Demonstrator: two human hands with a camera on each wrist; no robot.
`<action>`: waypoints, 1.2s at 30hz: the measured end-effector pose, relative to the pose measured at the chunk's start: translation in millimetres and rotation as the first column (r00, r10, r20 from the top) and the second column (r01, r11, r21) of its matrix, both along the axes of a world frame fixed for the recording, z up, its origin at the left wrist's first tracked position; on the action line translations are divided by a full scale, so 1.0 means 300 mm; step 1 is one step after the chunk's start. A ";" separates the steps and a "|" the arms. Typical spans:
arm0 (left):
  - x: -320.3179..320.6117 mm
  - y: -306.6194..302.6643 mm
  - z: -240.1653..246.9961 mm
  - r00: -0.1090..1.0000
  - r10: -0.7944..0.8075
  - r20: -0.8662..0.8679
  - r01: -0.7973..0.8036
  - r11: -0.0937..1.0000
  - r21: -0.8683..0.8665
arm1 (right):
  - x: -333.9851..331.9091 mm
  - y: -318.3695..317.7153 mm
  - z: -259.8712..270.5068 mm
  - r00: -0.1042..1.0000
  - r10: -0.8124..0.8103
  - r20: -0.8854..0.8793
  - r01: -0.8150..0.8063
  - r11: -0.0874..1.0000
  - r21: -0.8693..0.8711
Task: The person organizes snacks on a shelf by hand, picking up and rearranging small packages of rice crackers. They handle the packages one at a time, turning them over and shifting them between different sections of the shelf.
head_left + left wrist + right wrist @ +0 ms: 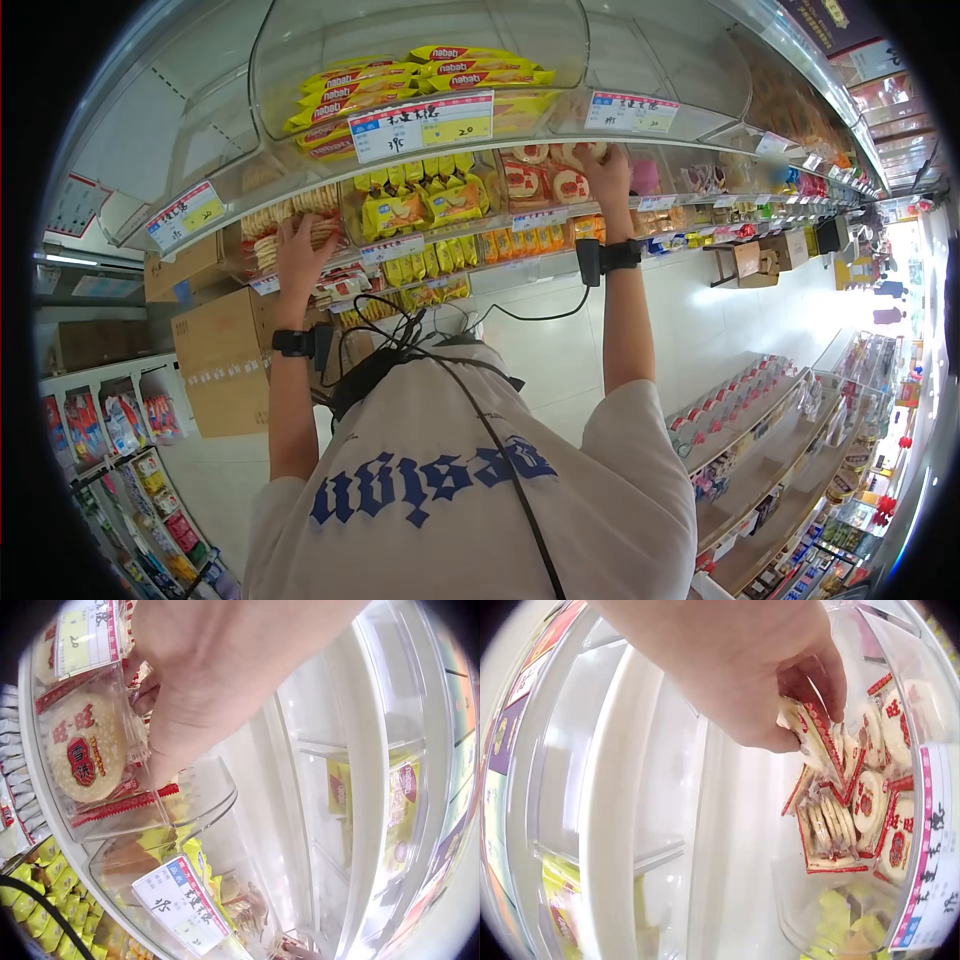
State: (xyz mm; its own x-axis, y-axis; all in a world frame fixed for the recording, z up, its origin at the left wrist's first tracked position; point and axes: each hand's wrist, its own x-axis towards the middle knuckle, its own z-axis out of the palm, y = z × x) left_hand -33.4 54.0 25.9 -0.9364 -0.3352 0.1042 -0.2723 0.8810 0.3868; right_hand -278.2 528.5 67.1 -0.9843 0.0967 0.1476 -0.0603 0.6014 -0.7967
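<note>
Head view: both arms reach up to a white shop shelf (700, 125) lined with clear plastic bins. The left hand (298, 255) lies against the pale stacked cracker packets (325, 203) in one bin. The right hand (605, 175) is at the far end of the bin of red-and-white round cracker packets (535, 180). A bin of small yellow snack packets (420, 205) sits between the two.

Left wrist view: the left hand (217, 667) reaches over the rim of its clear plastic bin (206, 799). Its fingers disappear among the packets beside a round rice cracker packet with a red label (86, 746). Whether they grip anything I cannot tell, as the palm hides them. A white price tag (180, 904) hangs on the next bin.

Right wrist view: the right hand (735, 667) has its fingers (829, 682) and thumb pinched on the top edge of a clear red-edged cracker packet (814, 739). The packet is half raised and touches the others packed in the bin.

The step looks like handling stock in these bins, with the right-hand packet just gripped. Moving it next would call for a straight lift past the bin's front wall without dragging its neighbours.
</note>
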 end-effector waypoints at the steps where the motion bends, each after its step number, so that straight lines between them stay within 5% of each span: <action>1: -0.001 0.002 0.001 1.000 -0.001 -0.001 0.001 1.000 0.006 | -0.019 0.012 -0.007 0.994 0.016 0.110 -0.029 0.993 0.118; 3: -0.001 0.004 0.002 1.000 0.011 0.015 -0.012 1.000 0.009 | -0.069 0.041 -0.054 0.946 0.008 0.325 -0.122 0.935 0.333; 6: 0.001 0.008 0.007 1.000 0.017 0.020 -0.018 1.000 0.022 | -0.060 0.049 -0.127 0.940 0.084 0.330 -0.228 0.875 0.427; 10: 0.003 0.001 0.002 1.000 0.004 0.004 -0.004 1.000 0.010 | -0.072 0.047 -0.158 0.964 0.144 0.225 -0.211 0.927 0.310; 13: 0.002 -0.001 -0.009 1.000 0.008 -0.017 -0.008 1.000 0.009 | -0.070 0.044 -0.136 0.965 0.156 0.212 -0.228 0.896 0.381; 19: 0.005 0.000 -0.010 0.999 -0.006 -0.033 0.006 1.000 -0.007 | -0.038 0.016 -0.101 0.946 0.290 -0.144 -0.263 0.948 0.177; 25: 0.001 0.002 -0.002 0.999 -0.022 -0.028 0.022 1.000 0.012 | 0.053 -0.139 0.067 0.818 0.503 -0.279 -0.427 0.856 0.291; 28: 0.000 0.001 -0.013 1.000 0.001 -0.028 -0.002 1.000 -0.020 | -0.002 -0.105 0.008 0.823 0.277 -0.496 -0.284 0.957 0.062; 29: -0.001 -0.001 -0.018 1.000 -0.001 -0.028 0.001 1.000 -0.023 | -0.036 -0.078 -0.063 0.892 0.157 -0.424 -0.261 0.945 -0.199; 32: 0.007 -0.011 -0.027 1.000 -0.006 -0.021 0.005 0.999 -0.032 | -0.015 -0.011 -0.036 0.979 -0.020 -0.205 0.014 0.999 -0.030; 36: 0.010 0.004 0.001 0.999 -0.011 -0.039 0.011 1.000 0.003 | 0.032 0.009 -0.045 0.991 0.122 -0.061 -0.136 0.926 -0.352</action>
